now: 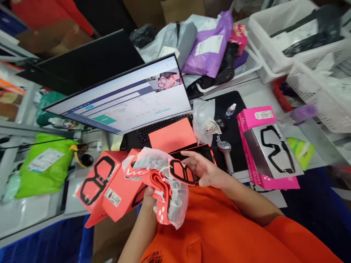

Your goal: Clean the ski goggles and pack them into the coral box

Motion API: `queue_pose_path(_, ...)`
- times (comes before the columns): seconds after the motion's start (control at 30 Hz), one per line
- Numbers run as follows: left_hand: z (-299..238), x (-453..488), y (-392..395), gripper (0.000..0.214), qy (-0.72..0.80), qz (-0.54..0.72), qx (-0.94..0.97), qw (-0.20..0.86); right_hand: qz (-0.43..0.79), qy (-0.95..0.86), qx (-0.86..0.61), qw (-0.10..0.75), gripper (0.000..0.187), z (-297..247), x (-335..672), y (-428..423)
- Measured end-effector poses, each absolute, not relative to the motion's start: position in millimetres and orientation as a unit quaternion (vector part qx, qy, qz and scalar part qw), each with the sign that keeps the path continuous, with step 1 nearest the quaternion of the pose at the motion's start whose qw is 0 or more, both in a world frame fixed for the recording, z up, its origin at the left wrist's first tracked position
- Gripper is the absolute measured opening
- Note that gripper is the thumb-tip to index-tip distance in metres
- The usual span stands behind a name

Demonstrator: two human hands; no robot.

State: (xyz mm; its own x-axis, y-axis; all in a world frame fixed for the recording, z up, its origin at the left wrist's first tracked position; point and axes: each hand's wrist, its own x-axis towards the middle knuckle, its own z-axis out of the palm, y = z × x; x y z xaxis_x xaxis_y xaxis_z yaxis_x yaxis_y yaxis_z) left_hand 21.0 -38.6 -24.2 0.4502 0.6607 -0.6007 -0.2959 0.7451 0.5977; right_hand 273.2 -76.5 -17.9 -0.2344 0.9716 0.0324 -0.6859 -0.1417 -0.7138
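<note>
My left hand (149, 195) grips a coral-red goggle strap (160, 186) wrapped in a clear plastic bag (175, 199), just above my orange shirt. My right hand (205, 170) holds the small coral hang tag (181, 171) with a black goggle outline, fingers curled around it. Below and left lie coral-red goggle boxes (101, 179) with the same outline printed. An open coral box (175, 140) sits behind my hands, in front of the keyboard.
A monitor (123, 98) stands on the desk above a black keyboard (161, 128). A pink goggle box (267, 146) lies at right beside a barcode scanner (226, 153). White baskets (301, 47) and mailer bags (208, 44) fill the back. A green bag (44, 164) lies left.
</note>
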Motion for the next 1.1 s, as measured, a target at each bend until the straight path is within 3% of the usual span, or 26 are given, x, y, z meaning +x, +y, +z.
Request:
queue_pose_path(0.13,-26,28,-43,0.056,0.503,0.343,0.213,0.764,0.731,-0.279,-0.344,0.518,0.051,-13,275,-71)
queue_pose_path(0.33,-28,55,-35,0.065,0.530,0.447,0.263,0.671,0.699,-0.325,-0.423,0.476,0.031,25,283,-82)
queue_pose_path(0.53,-32,75,-40,0.057,0.551,0.486,0.245,0.633,0.615,-0.418,-0.452,0.493,0.064,36,231,-85)
queue_pose_path(0.7,-29,70,-40,0.067,0.518,0.500,0.264,0.642,0.415,-0.586,-0.595,0.361,0.059,31,214,-81)
queue_pose_path(0.8,-26,65,-40,0.062,0.498,0.484,0.258,0.672,0.363,-0.611,-0.610,0.351,0.066,33,220,-78)
queue_pose_path(0.9,-27,60,-40,0.056,0.477,0.465,0.249,0.703,0.334,-0.581,-0.633,0.387,0.084,27,224,-75)
queue_pose_path(1.0,-30,54,-41,0.060,0.455,0.459,0.265,0.715,0.317,-0.536,-0.674,0.397,0.116,11,223,-72)
queue_pose_path(1.1,-35,48,-41,0.060,0.438,0.464,0.294,0.711,0.453,-0.502,-0.625,0.391,0.121,-6,215,-73)
